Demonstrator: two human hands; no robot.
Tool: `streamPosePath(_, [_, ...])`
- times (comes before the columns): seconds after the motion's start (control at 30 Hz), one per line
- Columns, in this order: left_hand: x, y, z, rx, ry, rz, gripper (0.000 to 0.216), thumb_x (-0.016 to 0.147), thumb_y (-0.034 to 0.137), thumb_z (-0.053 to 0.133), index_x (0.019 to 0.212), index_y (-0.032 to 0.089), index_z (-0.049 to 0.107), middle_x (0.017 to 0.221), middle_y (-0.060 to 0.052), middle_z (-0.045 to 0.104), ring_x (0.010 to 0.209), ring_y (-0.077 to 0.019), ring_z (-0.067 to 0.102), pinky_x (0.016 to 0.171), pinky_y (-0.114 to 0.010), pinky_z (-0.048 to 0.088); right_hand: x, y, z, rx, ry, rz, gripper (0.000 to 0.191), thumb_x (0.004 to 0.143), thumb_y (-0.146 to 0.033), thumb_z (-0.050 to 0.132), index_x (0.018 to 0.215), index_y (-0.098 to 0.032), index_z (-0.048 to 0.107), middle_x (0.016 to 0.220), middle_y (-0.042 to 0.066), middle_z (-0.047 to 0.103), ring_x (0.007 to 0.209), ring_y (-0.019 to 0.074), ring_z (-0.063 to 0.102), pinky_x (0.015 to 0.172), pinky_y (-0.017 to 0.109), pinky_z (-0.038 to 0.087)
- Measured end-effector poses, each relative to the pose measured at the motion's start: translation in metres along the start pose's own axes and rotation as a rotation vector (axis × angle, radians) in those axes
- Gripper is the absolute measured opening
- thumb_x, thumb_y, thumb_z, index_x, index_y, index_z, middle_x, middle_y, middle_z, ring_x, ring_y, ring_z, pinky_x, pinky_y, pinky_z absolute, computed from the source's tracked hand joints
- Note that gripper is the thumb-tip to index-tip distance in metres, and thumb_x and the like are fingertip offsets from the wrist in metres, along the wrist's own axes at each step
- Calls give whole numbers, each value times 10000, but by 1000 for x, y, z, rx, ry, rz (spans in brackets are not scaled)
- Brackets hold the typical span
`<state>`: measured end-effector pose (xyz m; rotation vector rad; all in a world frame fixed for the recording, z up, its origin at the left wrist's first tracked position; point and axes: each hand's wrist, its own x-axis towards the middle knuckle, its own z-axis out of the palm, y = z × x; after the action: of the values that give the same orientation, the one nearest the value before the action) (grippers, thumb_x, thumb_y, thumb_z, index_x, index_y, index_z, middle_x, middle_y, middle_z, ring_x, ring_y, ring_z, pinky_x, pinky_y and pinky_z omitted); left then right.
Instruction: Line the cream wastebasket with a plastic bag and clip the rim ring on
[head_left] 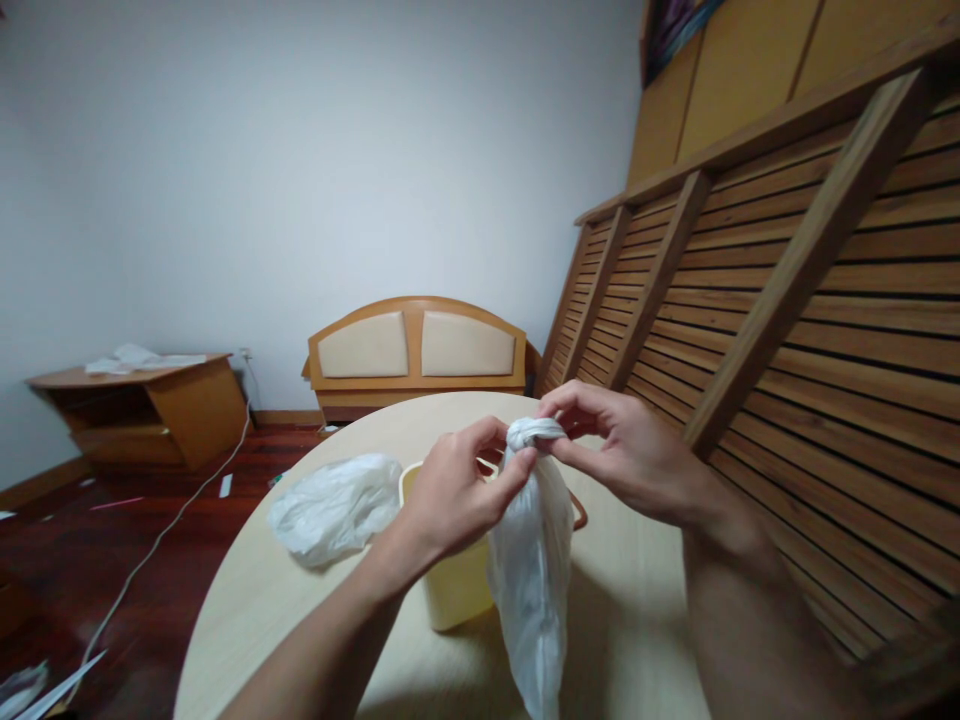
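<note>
A white plastic bag (pixel 531 570) hangs over the round table, its top twisted into a knot. My left hand (pixel 469 490) pinches the knot from the left, thumb and fingers closed on it. From the right, my right hand (pixel 615 445) grips a short twisted strand of the same bag between thumb and fingers. Behind the bag and my left hand stands a pale yellow bin (pixel 454 590), partly hidden by them. A brown curved handle (pixel 579 512) shows just right of the bag. Left of the bin lies a second crumpled white plastic bag (pixel 337 505).
The round table (pixel 255 620) fills the middle foreground. Beyond it is a wooden headboard (pixel 416 350). A slatted wooden panel (pixel 750 300) leans on the right. At the left stands a low cabinet (pixel 150 410), with a white cable (pixel 176 520) along the dark floor.
</note>
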<state>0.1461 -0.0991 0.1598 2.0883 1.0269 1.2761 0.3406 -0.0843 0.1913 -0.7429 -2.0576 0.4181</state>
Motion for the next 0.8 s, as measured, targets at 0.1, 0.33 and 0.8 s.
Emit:
streamPosePath(0.1, [1,4,-3,-53,41,-11,254,897,407,596,863,164,660,833,-44,703,772,-169,650,586,-215,474,0,-2,5,-97,86,-52,85,854,-228,671,934,-201,657,926,32,700,729,145,650,642,244,515])
streamPosePath(0.33, [5,-4,-1,-196,82,-31,257,867,410,639,850,154,622,831,-42,680,776,-158,628,582,-207,452,3,2,16,-441,189,-86,108,885,-175,563,977,-229,579,806,14,707,666,175,670,585,246,429])
streamPosePath(0.8, [13,-12,0,-633,250,-71,577,717,390,811,1146,181,486,696,60,578,638,-111,595,540,-193,503,8,6,24,143,27,45,376,818,-137,631,1159,-238,508,1040,48,726,940,198,712,761,291,535])
